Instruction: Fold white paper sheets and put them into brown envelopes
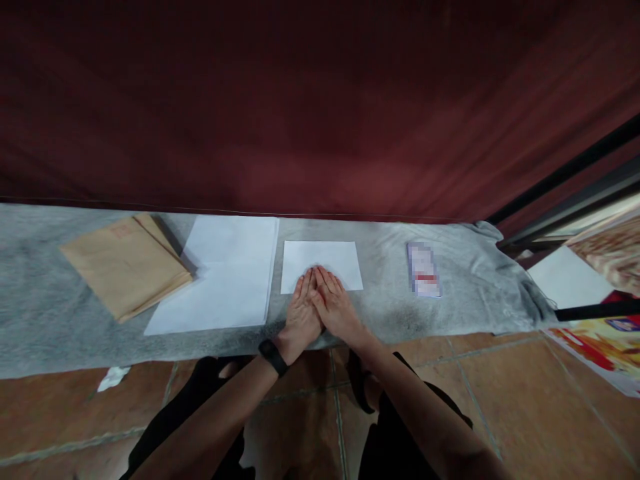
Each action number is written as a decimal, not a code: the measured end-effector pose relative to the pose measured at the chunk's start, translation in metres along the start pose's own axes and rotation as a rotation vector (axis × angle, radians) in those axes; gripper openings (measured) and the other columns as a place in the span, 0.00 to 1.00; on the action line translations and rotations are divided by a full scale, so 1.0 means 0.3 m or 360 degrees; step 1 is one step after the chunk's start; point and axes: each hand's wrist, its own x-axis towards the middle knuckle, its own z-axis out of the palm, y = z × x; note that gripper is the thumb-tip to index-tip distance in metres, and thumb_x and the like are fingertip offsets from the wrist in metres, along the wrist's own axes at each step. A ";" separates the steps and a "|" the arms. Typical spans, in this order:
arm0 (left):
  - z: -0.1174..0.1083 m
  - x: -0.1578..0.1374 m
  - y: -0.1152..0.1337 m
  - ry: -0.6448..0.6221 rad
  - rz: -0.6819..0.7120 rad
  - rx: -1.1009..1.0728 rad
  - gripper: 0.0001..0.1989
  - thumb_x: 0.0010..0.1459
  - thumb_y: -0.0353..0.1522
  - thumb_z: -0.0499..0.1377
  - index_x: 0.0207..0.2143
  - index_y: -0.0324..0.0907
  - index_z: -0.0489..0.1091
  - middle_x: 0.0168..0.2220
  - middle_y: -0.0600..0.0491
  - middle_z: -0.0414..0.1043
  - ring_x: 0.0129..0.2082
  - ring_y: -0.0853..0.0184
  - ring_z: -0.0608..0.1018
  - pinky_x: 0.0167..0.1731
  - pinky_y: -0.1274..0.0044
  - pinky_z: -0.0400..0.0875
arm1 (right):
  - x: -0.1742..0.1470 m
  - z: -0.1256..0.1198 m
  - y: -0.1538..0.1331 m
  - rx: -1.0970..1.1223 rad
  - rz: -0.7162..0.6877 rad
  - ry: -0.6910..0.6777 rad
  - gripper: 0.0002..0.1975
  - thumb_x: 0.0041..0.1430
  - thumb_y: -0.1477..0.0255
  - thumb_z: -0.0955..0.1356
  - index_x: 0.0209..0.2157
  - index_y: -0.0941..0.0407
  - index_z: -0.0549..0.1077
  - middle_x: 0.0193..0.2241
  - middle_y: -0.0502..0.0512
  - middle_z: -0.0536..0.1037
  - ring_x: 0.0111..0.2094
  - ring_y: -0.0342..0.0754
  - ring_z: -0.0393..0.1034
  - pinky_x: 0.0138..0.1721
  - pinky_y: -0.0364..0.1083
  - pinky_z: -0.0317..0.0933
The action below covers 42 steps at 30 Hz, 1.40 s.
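A white sheet of paper (320, 253), smaller than the sheets to its left and possibly folded, lies on the grey cloth in front of me. Both hands rest flat at its near edge. My left hand (301, 313), with a dark band on the wrist, has its fingers stretched out on the paper. Beside it and partly over it lies my right hand (337, 307), also with straight fingers, its thumb across the left hand. Neither hand grips anything.
Larger white sheets (230, 280) lie to the left, partly under brown envelopes (125, 267). A small blurred pack (424, 270) sits on the right of the grey cloth (385, 313). A dark red cloth (320, 133) hangs behind. Crumpled tissue (114, 379) is on the tiled floor.
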 end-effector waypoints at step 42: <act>-0.030 0.230 -0.134 -0.0064 -0.0187 0.0073 0.28 0.68 0.30 0.41 0.68 0.31 0.54 0.71 0.42 0.52 0.72 0.60 0.53 0.70 0.65 0.47 | 0.180 0.013 0.068 -0.0176 0.0327 0.0039 0.29 0.75 0.61 0.52 0.68 0.61 0.58 0.69 0.61 0.57 0.71 0.53 0.49 0.70 0.56 0.42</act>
